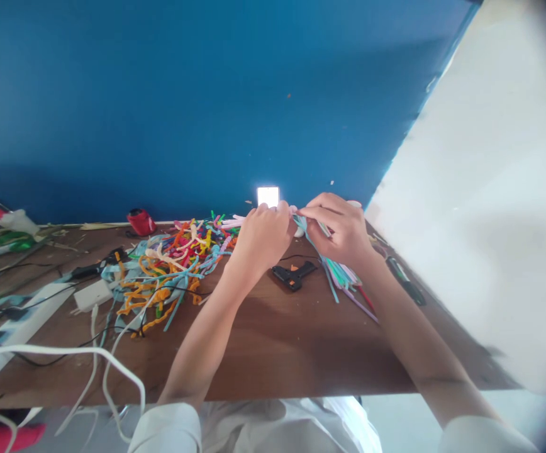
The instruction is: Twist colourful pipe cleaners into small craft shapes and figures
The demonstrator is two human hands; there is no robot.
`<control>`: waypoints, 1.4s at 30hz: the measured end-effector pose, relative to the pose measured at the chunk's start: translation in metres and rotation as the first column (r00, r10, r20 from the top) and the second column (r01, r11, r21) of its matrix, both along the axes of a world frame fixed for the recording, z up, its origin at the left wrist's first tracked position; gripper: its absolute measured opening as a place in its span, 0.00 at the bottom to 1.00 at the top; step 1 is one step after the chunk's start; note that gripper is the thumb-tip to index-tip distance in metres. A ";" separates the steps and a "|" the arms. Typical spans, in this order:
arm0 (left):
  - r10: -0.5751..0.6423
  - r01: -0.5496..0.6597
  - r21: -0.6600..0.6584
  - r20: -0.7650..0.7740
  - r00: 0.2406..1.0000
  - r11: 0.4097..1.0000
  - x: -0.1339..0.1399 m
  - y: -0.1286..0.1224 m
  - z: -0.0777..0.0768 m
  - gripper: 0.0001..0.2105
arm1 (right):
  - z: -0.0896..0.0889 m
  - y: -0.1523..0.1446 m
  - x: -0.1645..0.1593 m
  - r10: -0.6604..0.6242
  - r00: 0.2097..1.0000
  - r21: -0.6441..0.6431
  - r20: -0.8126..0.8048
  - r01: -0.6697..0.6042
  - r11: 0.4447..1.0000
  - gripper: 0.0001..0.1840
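My left hand [269, 228] is closed around a few pale pink pipe cleaners [233, 222], whose ends stick out past its left side. A small pink piece shows between the two hands. There my right hand [339, 225] pinches at the pink pipe cleaner with thumb and forefinger; the exact grip is partly hidden. Beneath the right hand lies a bundle of mint, white and lilac pipe cleaners [340, 275]. A black glue gun [294, 275] rests on the table below and between my hands. Behind the left hand, a phone [268, 196] stands upright with a bright screen.
A tangled heap of bent, colourful pipe cleaners [178, 258] covers the table left of my hands. Farther left are a white power strip [32, 321], a white adapter [92, 296] and loose cables. A dark green tool [405, 281] lies by the right wall. A blue wall [197, 113] closes the back.
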State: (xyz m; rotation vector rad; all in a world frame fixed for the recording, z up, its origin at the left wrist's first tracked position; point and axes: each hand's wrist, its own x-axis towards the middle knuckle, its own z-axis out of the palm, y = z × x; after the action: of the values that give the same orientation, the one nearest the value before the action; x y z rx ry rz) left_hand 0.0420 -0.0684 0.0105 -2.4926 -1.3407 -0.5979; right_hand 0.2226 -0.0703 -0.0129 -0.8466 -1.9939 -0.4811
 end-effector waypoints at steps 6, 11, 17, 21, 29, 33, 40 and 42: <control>-0.015 0.015 -0.005 0.013 1.000 1.000 0.000 0.001 0.000 0.15 | 0.001 -0.001 0.002 -0.041 0.998 0.060 0.053 0.038 0.997 0.13; -0.063 0.062 0.016 0.043 0.997 0.998 -0.001 0.001 0.001 0.16 | 0.001 -0.005 0.004 -0.081 0.994 0.090 0.067 0.075 0.993 0.15; -0.157 0.169 -0.072 0.144 0.977 0.983 -0.003 -0.003 0.006 0.15 | 0.004 -0.012 0.004 -0.134 0.982 0.224 0.135 0.102 0.969 0.15; -0.214 0.251 -0.118 0.264 0.941 0.961 -0.004 -0.006 0.009 0.14 | 0.008 -0.016 0.002 -0.164 0.972 0.330 0.167 0.101 0.939 0.14; -0.319 0.388 -0.099 0.406 0.856 0.916 -0.008 -0.003 0.008 0.16 | 0.006 -0.015 -0.002 -0.187 0.976 0.454 0.114 0.116 0.884 0.08; -0.358 0.450 -0.082 0.488 0.796 0.889 -0.010 -0.004 0.010 0.18 | 0.006 -0.014 -0.002 -0.177 0.980 0.504 0.089 0.109 0.857 0.09; -0.410 0.578 -0.095 0.613 0.675 0.810 -0.007 -0.006 0.011 0.19 | 0.003 -0.013 0.000 -0.161 0.985 0.559 0.057 0.102 0.823 0.10; -0.401 0.589 -0.108 0.635 0.661 0.801 -0.007 -0.008 0.011 0.19 | 0.000 -0.012 0.001 -0.188 0.981 0.559 0.039 0.135 0.818 0.11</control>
State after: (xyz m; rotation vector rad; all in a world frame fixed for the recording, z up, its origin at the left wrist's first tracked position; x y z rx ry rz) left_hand 0.0350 -0.0765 0.0217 -3.1211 -0.9059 -1.5014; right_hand 0.2235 -0.0824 -0.0128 -0.6275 -1.7199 -1.1552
